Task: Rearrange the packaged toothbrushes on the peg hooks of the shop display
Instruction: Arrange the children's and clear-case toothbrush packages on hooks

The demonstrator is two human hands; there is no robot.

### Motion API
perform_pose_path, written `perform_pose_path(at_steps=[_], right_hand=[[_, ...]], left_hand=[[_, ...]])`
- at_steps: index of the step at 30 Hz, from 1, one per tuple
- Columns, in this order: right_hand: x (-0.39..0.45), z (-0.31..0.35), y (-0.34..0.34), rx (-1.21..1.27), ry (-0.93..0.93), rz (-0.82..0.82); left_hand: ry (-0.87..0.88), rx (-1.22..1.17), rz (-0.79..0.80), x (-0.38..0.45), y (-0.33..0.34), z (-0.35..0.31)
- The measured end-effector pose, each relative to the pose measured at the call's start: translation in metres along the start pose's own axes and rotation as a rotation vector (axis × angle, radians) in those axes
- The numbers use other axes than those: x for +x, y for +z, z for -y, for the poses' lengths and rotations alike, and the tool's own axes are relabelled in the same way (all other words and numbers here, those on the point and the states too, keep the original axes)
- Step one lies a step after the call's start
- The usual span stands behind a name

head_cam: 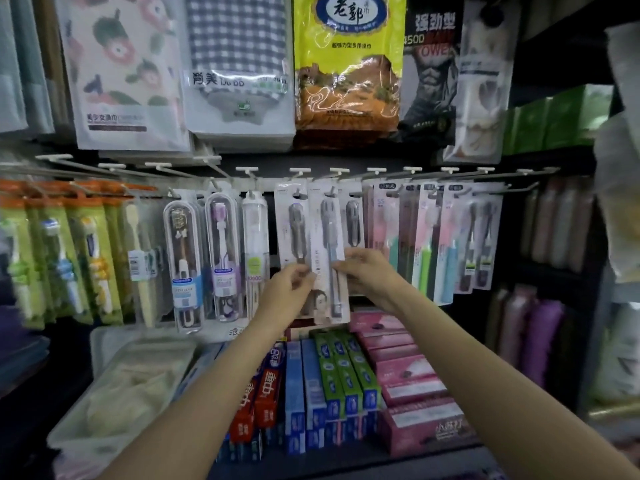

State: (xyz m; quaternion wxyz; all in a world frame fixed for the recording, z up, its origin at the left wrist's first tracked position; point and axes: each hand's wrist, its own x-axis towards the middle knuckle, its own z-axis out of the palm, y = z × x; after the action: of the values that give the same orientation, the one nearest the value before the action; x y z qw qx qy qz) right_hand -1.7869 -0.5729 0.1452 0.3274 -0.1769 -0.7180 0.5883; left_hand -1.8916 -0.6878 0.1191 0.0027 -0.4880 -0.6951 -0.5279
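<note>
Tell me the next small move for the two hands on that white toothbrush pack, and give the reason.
Probably ease the white toothbrush pack along its peg hook, either off the tip or back until it hangs straight. The left hand and the right hand both pinch its lower part, and it hangs tilted, overlapping the neighbouring white pack on the next hook.

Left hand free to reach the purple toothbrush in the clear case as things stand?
Probably not yet: the left hand pinches the white toothbrush pack, as does the right hand. The purple toothbrush case hangs just left, front unobstructed, so once it lets go the way looks free.
</note>
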Motion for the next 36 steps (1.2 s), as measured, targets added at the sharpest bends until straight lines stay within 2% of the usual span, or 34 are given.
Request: perform_pose_path(at_steps=[2, 4, 7, 11, 20, 25, 31, 36], right_hand=[[0.000, -0.001, 0.000, -0.037, -0.017, 0.022], [0.003, -0.003, -0.005, -0.112, -0.036, -0.024], [0.015, -0.011, -0.018, -0.262, -0.087, -0.190], [0.034, -0.025, -0.016, -0.416, -0.082, -0.170], [0.069, -0.046, 0.021, -0.274, -0.083, -0.275], [0.059, -0.042, 0.015, -0.092, -0.044, -0.131], [0.040, -0.028, -0.010, -0.135, -0.046, -0.041], [0.023, -0.023, -0.017, -0.128, -0.058, 0.013]], left_hand=[[-0.073, -0.068, -0.014, 0.004, 0.006, -0.002], [-0.117, -0.046, -0.046, 0.006, 0.009, -0.002], [-0.098, 0.118, -0.122, 0.004, 0.006, -0.002], [-0.083, 0.339, -0.223, 0.005, 0.001, -0.002], [-0.090, 0.537, -0.266, 0.004, -0.005, -0.010], [-0.137, 0.335, -0.211, 0.006, -0.002, -0.006], [-0.177, 0.126, -0.189, 0.009, 0.022, 0.001], [-0.172, 0.052, -0.167, 0.004, 0.026, 0.005]])
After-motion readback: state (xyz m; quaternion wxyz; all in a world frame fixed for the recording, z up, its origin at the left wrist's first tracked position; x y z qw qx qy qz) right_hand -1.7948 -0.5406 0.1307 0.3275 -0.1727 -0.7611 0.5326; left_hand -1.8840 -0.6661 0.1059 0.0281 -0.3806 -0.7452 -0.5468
